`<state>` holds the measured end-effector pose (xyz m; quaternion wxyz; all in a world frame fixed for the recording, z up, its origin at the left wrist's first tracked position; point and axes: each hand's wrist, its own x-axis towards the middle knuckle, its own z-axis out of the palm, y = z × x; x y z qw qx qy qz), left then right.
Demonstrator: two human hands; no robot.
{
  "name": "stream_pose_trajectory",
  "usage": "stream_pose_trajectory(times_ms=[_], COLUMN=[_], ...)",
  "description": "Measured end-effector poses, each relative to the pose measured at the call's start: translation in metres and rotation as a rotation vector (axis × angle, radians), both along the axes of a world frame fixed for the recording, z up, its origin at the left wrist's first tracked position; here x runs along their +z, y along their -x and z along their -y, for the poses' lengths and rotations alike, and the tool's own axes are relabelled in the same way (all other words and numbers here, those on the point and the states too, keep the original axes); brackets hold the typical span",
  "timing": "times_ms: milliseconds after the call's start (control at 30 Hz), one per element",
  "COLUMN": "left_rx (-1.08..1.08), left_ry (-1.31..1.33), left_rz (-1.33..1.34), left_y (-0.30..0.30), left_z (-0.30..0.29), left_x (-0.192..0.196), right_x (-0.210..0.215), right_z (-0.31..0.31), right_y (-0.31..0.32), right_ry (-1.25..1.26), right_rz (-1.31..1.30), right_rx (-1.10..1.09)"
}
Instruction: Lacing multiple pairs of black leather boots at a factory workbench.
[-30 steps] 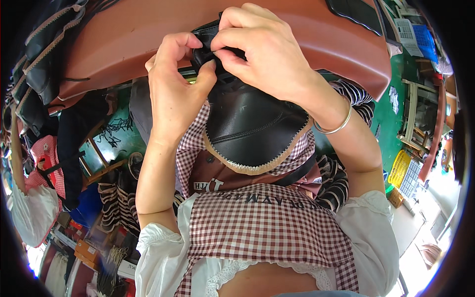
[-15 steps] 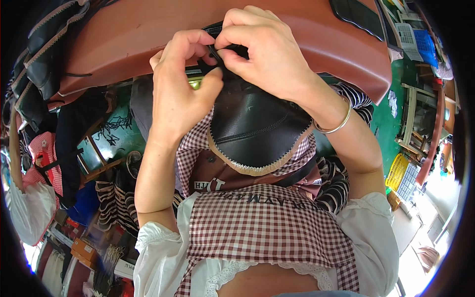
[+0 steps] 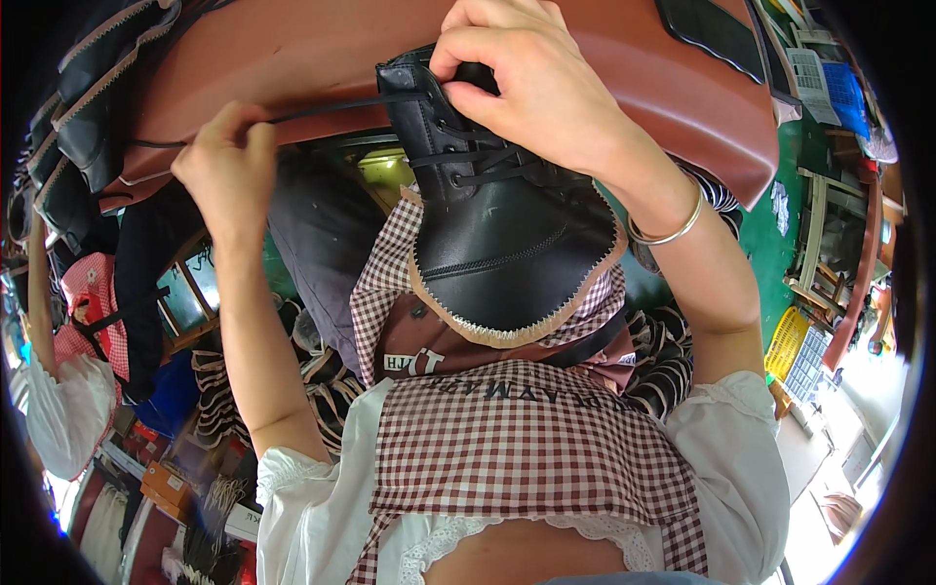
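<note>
- Left hand [image 3: 234, 156], ten o'clock: you're pinching the lace [image 3: 341, 103], stretched straight!
- Right hand [image 3: 526, 93], twelve: you pinch the boot [image 3: 502, 263] by its edge!
- More boots [image 3: 96, 146], far ten o'clock.

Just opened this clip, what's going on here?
A person is handling a lace-up black boot upper, its rounded toe end pointing toward them. The right hand grips the upper near its top edge. The left hand holds a black lace out to the left, stretched nearly straight from the upper. Nearer the toe, lacing already crosses the front. More black uppers sit at the left end of the brown table.
</note>
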<state>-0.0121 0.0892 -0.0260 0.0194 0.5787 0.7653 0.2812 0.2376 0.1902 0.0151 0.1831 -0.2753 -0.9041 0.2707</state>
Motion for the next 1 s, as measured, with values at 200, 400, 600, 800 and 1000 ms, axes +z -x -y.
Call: stream_pose_trajectory(times_ms=[200, 400, 600, 800, 1000], left_rx=[-0.209, -0.319, -0.148, 0.214, 0.337], left_ry=[-0.132, 0.076, 0.171, -0.239, -0.318], left_rz=[-0.121, 0.344, 0.463, 1.195, 0.865], left_y=[-0.073, -0.107, -0.026, 0.041, 0.071], left_z=[0.021, 0.029, 0.059, 0.086, 0.082], left_x=[0.009, 0.011, 0.019, 0.007, -0.014], right_x=[0.027, -0.008, -0.016, -0.004, -0.006], right_z=[0.001, 0.029, 0.029, 0.049, 0.038], right_y=[-0.061, -0.062, -0.059, -0.029, -0.017], right_ry=[0.163, 0.149, -0.101, -0.101, -0.138], right_rz=[-0.127, -0.251, -0.187, -0.103, -0.093], right_rx=[-0.257, -0.248, -0.166, -0.150, -0.108])
